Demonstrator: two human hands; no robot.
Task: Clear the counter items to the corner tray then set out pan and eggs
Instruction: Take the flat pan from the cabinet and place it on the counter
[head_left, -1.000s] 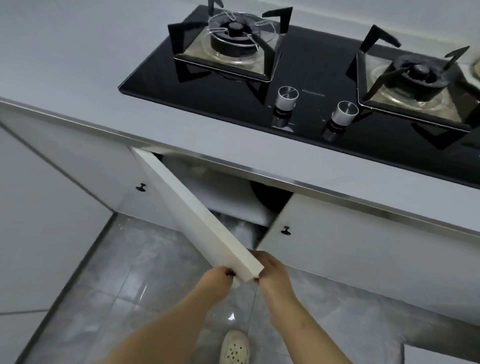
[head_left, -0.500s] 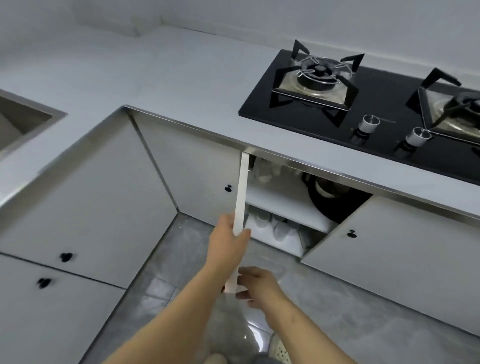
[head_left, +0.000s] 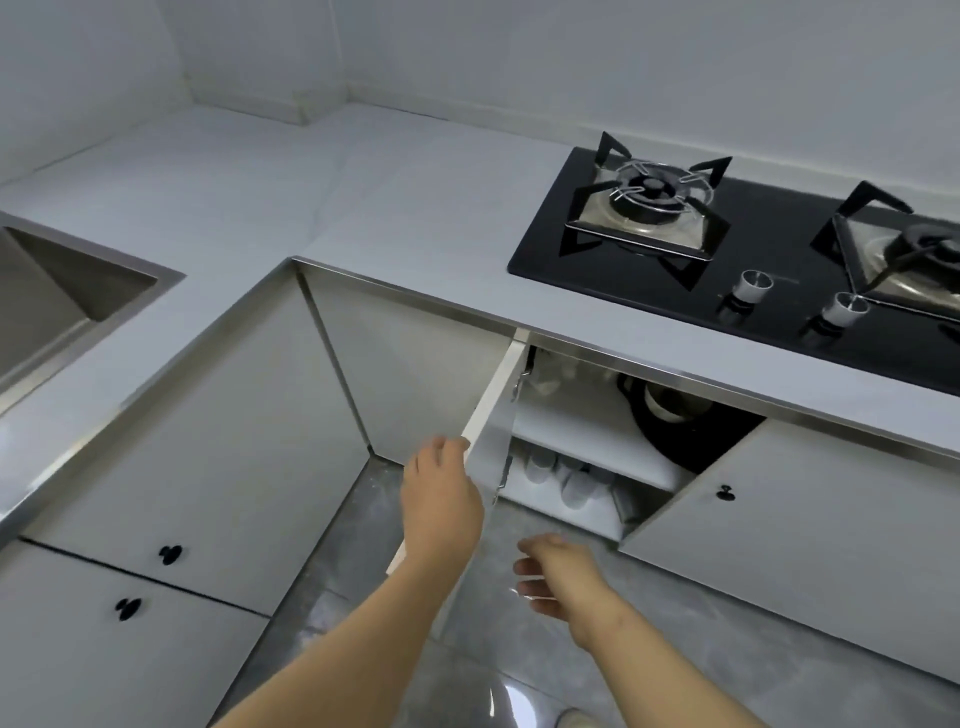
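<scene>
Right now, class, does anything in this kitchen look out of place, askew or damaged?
Nothing stands out. The one door ajar under the hob is held at its edge by the left hand, so it seems open on purpose. The pan and cups inside sit in order; no spill shows.

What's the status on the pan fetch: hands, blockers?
Left hand holds the open cabinet door edge; right hand free, below the opening. Dark pan on upper shelf, untouched. Right door partly covers it.
</scene>
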